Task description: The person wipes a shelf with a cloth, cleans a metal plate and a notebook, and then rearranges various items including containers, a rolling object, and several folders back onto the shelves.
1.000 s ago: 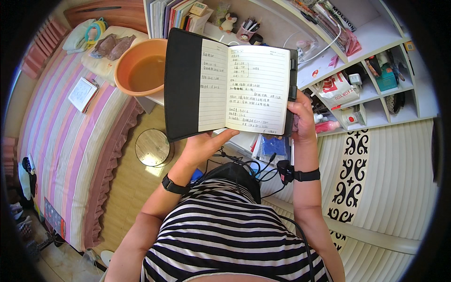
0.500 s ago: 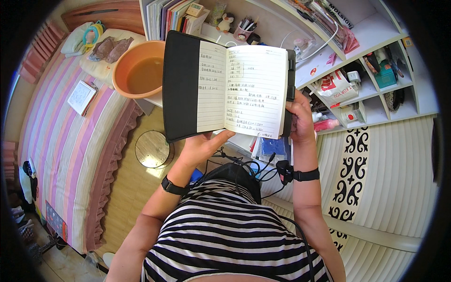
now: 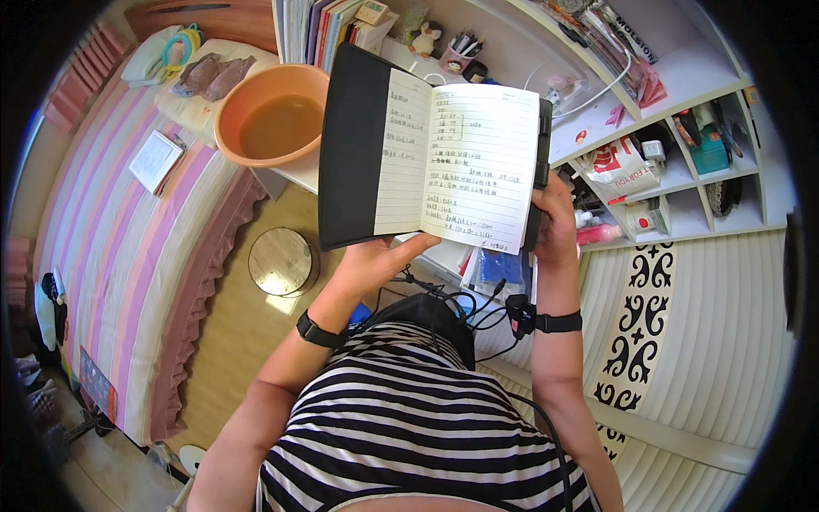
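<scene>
An open notebook (image 3: 482, 162) with a black cover and lined, handwritten pages is held up in front of me. My left hand (image 3: 375, 263) grips it from below, the thumb on the lower edge near the fold and the other fingers behind the cover. At the lower right corner my right hand (image 3: 556, 215) is closed round the edge, its fingertips partly hidden behind the book. Black straps circle both wrists; a small dark device (image 3: 519, 317) is fixed at the right one.
On the desk's left stands an orange basin (image 3: 223, 128) of brownish liquid. Behind the notebook are upright books (image 3: 316, 38), a pen cup (image 3: 458, 58) and a plush penguin (image 3: 425, 38). A striped bed (image 3: 136, 282), a round stool (image 3: 280, 263), white shelves (image 3: 674, 218) and black cables (image 3: 435, 294) surround me.
The notebook and both hands sit slightly further right in the picture. The surroundings at the top have shifted right too, as the view moved a little. The same pages stay open.
</scene>
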A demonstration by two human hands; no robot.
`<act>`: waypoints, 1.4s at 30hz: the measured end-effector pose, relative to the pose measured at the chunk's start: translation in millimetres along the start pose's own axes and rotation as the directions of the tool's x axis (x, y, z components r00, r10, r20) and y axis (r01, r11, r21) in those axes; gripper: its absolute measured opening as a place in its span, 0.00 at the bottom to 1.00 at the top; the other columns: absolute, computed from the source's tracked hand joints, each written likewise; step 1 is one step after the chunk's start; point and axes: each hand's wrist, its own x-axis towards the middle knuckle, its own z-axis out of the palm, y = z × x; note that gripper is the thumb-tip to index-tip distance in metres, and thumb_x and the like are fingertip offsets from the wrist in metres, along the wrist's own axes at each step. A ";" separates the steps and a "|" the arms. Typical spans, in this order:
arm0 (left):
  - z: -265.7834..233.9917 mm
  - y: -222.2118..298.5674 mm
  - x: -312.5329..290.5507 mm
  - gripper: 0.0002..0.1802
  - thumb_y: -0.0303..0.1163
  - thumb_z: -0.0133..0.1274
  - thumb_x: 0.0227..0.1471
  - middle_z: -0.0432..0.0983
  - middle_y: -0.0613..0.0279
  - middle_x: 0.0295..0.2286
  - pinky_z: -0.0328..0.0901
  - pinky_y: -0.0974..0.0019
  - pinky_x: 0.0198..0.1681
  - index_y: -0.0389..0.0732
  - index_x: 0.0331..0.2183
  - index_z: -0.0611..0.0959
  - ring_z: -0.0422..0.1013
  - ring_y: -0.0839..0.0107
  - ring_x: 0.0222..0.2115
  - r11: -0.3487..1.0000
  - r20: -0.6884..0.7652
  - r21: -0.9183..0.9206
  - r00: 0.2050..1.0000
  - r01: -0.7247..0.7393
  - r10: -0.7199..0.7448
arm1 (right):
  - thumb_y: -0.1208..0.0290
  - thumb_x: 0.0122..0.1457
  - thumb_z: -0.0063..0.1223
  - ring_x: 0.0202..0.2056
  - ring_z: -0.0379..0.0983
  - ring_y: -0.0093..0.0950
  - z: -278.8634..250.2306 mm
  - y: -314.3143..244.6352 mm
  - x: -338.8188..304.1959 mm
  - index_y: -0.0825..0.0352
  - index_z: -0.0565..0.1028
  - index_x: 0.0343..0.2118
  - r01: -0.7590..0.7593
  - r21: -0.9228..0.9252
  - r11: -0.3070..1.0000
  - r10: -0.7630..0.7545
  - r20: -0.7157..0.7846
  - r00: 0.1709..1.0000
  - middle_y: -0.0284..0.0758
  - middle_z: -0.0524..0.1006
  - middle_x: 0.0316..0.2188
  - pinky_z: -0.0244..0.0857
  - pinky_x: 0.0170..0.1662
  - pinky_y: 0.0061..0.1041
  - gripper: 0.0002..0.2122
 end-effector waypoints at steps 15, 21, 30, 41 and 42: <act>-7.6 -22.6 -7.3 0.33 0.18 0.75 0.81 0.90 0.56 0.71 0.79 0.55 0.78 0.32 0.79 0.86 0.84 0.64 0.73 0.990 0.026 -0.065 0.991 -0.126 0.128 | 0.72 0.76 0.61 0.59 0.97 0.33 -2.7 5.2 -4.3 0.81 0.85 0.78 0.016 0.032 0.999 -0.015 -0.005 1.000 0.47 0.96 0.65 0.90 0.67 0.34 0.31; -19.1 -46.4 -11.0 0.27 0.23 0.64 0.89 0.87 0.59 0.70 0.75 0.57 0.75 0.31 0.80 0.83 0.81 0.69 0.68 0.988 -0.072 -0.153 0.997 0.008 -0.019 | 0.70 0.74 0.61 0.57 0.97 0.34 -3.3 8.0 -6.7 0.81 0.85 0.77 -0.010 0.013 1.000 0.011 -0.061 0.998 0.47 0.96 0.62 0.91 0.65 0.35 0.32; -27.1 -58.2 -10.3 0.31 0.24 0.68 0.86 0.86 0.62 0.70 0.76 0.59 0.73 0.32 0.81 0.82 0.80 0.70 0.68 0.988 -0.005 -0.142 0.998 0.067 -0.068 | 0.68 0.75 0.63 0.56 0.96 0.31 5.9 -2.7 -12.0 0.80 0.85 0.77 0.000 -0.033 0.999 -0.001 -0.041 0.999 0.44 0.96 0.61 0.91 0.63 0.34 0.32; -9.0 -39.4 1.6 0.33 0.25 0.81 0.80 0.91 0.55 0.67 0.81 0.59 0.71 0.28 0.76 0.85 0.84 0.69 0.67 0.935 0.022 0.089 0.938 0.344 -0.347 | 0.72 0.81 0.63 0.49 0.92 0.20 63.8 -30.7 -10.7 0.77 0.88 0.74 -0.122 -0.192 0.974 0.110 -0.071 0.991 0.36 0.95 0.56 0.87 0.54 0.27 0.24; -12.1 -50.3 -2.5 0.33 0.30 0.78 0.84 0.89 0.54 0.69 0.81 0.59 0.71 0.28 0.78 0.84 0.84 0.69 0.68 0.966 -0.015 0.059 0.968 0.251 -0.251 | 0.72 0.80 0.63 0.49 0.92 0.21 58.0 -31.5 -9.6 0.77 0.88 0.74 -0.155 -0.201 0.967 0.140 -0.084 0.987 0.36 0.95 0.55 0.87 0.54 0.28 0.24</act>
